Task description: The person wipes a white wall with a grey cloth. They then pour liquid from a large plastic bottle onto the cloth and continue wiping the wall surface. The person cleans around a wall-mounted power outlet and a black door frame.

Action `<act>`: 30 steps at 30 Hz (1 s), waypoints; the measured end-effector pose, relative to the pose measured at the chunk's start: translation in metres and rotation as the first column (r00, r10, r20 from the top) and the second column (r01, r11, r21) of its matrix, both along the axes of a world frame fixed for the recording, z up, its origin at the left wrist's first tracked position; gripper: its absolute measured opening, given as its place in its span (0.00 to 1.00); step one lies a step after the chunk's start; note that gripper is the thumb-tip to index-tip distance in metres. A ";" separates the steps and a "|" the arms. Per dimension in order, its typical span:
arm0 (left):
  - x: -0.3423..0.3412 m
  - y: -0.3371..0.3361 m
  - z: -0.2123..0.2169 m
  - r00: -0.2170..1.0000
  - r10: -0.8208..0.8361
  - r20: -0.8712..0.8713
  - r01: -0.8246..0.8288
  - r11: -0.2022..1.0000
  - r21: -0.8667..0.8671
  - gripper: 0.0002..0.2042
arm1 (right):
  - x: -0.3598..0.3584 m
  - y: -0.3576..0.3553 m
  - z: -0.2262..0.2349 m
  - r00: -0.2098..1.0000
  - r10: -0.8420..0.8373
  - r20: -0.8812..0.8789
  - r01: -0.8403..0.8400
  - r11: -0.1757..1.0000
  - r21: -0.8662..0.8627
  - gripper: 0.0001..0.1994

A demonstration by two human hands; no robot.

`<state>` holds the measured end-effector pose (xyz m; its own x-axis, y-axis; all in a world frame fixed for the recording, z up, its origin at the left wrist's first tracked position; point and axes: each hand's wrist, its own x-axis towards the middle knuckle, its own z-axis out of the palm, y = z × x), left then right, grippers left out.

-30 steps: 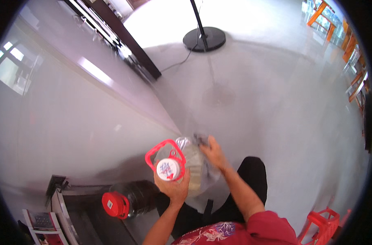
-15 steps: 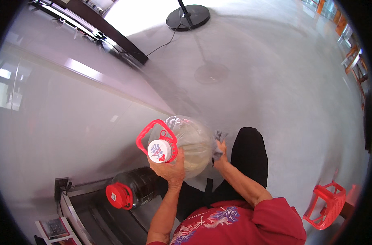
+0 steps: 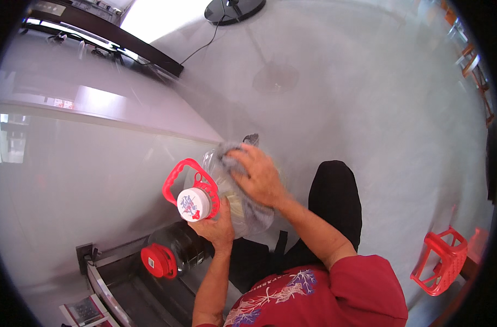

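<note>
A large clear plastic jug [image 3: 236, 210] with a white cap [image 3: 193, 204] and a red carry handle [image 3: 175, 177] leans tilted to the left between my knees. Something pale yellowish shows through its side. My left hand [image 3: 219, 231] is closed round the jug's neck, just under the cap. On the jug's upper side my right hand [image 3: 262, 177] presses a grey cloth [image 3: 226, 158], its fingers laid over the fabric and slightly blurred. Part of the cloth is hidden beneath that hand. A dark jar [image 3: 187, 245] with a red lid [image 3: 158, 261] lies on its side to the left.
A low metal-edged open compartment [image 3: 136, 297] sits at the lower left, beside a glossy pale panel [image 3: 95, 180]. A red plastic stool [image 3: 447, 264] stands at the right. At the top, a black round base [image 3: 240, 10] has a cord trailing from it. Wooden chairs [image 3: 471, 62] line the far right.
My right hand has moved with the grey cloth from the jug's right side up onto its top surface. Jug and left hand have shifted slightly left in view.
</note>
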<state>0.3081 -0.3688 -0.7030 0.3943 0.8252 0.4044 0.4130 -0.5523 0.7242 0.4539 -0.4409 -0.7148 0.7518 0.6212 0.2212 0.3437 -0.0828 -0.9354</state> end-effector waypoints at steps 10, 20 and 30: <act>0.001 0.002 -0.001 1.000 -0.011 0.015 0.011 0.998 -0.063 0.30 | 0.047 0.023 -0.193 0.461 -0.117 -0.880 0.097 0.992 -0.081 0.24; 0.009 0.002 -0.006 0.998 -0.002 0.063 0.003 1.000 -0.011 0.37 | -0.082 -0.033 -0.391 -0.211 0.181 -0.961 0.794 0.605 -0.060 0.22; 0.004 0.003 0.014 0.999 0.047 -0.026 -0.043 0.991 0.129 0.35 | -0.078 -0.034 -0.101 -0.296 0.012 -0.955 0.502 0.853 -0.145 0.27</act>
